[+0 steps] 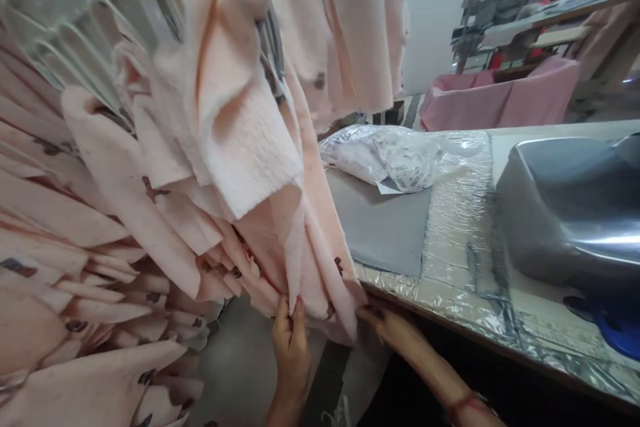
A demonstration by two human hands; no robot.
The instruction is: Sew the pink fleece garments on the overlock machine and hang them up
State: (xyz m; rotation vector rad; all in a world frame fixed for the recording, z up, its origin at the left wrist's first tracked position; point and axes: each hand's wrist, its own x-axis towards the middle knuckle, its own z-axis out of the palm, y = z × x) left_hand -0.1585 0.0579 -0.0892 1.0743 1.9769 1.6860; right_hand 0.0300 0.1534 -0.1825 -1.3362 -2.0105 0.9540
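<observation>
At lower centre of frame, left hand (291,347) & right hand (385,323) fingers pinch hem of hanging pink garment (300,260) beside worktop (450,267); keep grip even, pull fabric taut w/o twisting.

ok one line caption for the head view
Both hands, left hand and right hand, grip hanging pink fleece garments beside the table.

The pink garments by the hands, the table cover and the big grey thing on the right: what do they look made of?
Pink garments: soft fleece or brushed knit by the look; fuzzy, matte nap. The left hand and right hand touch their hems.
Table cover: clear plastic film over a pale surface; wrinkled and glossy.
Grey thing: probably polished metal; smooth with bright highlights.
</observation>
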